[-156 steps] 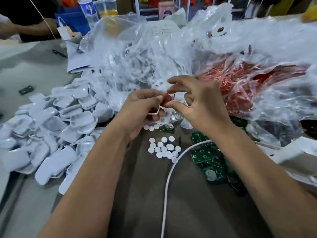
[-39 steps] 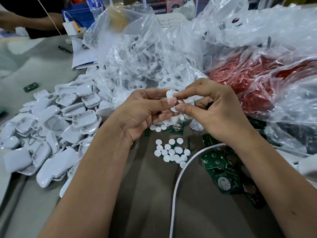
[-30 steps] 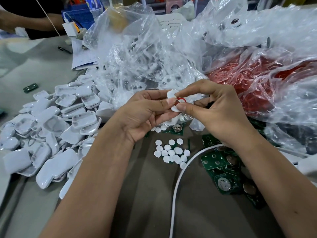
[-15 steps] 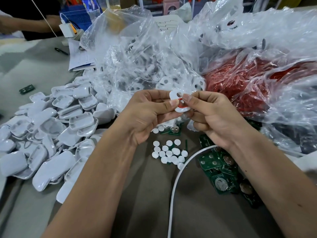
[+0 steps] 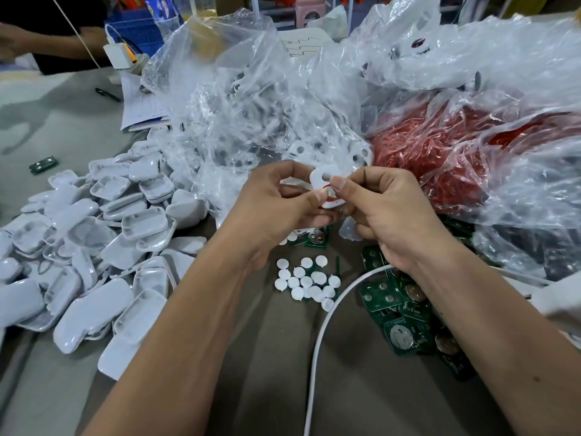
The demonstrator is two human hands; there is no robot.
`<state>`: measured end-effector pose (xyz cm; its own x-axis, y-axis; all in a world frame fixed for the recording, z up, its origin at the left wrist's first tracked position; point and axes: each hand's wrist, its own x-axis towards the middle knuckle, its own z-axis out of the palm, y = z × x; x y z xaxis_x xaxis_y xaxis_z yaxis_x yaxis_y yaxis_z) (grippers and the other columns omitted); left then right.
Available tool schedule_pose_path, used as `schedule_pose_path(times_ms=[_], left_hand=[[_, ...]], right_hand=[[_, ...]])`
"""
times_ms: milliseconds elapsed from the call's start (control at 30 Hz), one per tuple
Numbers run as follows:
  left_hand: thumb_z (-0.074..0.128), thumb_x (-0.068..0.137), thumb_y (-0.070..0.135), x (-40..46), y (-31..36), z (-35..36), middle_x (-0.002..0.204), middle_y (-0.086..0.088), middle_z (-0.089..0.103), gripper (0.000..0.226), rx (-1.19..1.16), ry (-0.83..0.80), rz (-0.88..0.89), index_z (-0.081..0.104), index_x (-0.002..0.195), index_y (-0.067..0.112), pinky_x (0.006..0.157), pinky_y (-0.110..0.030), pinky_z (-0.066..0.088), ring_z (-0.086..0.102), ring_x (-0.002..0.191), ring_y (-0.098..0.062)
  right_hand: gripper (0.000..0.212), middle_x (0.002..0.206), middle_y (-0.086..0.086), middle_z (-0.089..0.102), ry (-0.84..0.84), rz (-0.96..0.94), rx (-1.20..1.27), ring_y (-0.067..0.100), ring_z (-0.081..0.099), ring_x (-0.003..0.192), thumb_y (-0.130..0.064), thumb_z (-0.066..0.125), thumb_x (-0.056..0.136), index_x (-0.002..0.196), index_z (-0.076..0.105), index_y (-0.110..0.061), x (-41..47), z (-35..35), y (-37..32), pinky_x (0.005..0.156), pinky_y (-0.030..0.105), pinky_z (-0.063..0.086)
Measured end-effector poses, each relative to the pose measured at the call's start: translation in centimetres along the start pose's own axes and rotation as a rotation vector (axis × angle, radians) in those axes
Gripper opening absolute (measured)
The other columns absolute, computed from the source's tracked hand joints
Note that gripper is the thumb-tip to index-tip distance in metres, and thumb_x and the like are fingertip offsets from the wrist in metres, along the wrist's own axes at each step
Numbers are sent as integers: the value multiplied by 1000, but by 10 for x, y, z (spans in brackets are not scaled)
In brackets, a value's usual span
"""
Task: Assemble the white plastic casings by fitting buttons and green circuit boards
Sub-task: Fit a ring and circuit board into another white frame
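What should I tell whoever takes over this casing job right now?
Left hand and right hand both pinch one small white plastic casing with a round hole above the table; a red ring shows on it.
Loose round white buttons lie on the table below the hands, green circuit boards to their right under the right wrist.
A heap of white oblong shells sits on the left; clear bags of white parts and red wire loops lie behind.
Done: casing picked up.
Left: I cannot tell whether its button is seated; no board is fitted yet.
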<state>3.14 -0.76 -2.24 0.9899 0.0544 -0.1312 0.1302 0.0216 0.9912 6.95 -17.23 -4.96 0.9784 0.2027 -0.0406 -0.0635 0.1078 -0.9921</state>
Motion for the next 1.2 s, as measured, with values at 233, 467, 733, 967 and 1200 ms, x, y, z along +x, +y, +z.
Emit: schedule_pose_path(times_ms=[233, 467, 733, 967, 1200], left_hand=[[76, 85, -9, -2, 0, 0, 89, -24, 77, 31, -47, -6, -2, 63, 112, -4, 72, -32, 64, 78, 82, -35], [71, 92, -2, -1, 1, -1, 97, -26, 76, 15, -76, -8, -27, 66, 106, 0, 70, -28, 63, 77, 82, -34], [66, 96, -1, 1, -4, 3, 85, -20, 76, 12, -84, -9, -20, 62, 87, 6, 70, -31, 64, 76, 82, -36], [65, 94, -6, 4, -3, 4, 83, -21, 75, 8, -166, 73, -22, 59, 99, -4, 57, -26, 62, 74, 61, -27], [65, 95, -2, 12, -7, -3, 75, -6, 76, 12, -243, 178, 84, 59, 105, 2, 64, -23, 61, 73, 63, -21]], right_hand=[[20, 52, -3, 57, -12, -50, -50, 1, 45, 33, -17, 76, 94, 81, 68, -4, 0, 0, 1, 34, 14, 29], [28, 56, 1, 59, 3, -92, -94, 2, 42, 34, -19, 77, 94, 88, 66, 5, 1, 1, 4, 34, 17, 31], [27, 56, 2, 54, 39, -88, -179, 4, 39, 37, -23, 77, 94, 83, 68, 0, -1, 3, 2, 37, 19, 33], [23, 81, 4, 68, -42, 88, -75, 0, 57, 48, -28, 44, 108, 105, 64, -16, 0, -7, -15, 45, 18, 42], [42, 106, 7, 71, -86, 0, -348, 2, 69, 75, 17, 48, 97, 109, 62, -21, 0, -11, -10, 71, 27, 62]])
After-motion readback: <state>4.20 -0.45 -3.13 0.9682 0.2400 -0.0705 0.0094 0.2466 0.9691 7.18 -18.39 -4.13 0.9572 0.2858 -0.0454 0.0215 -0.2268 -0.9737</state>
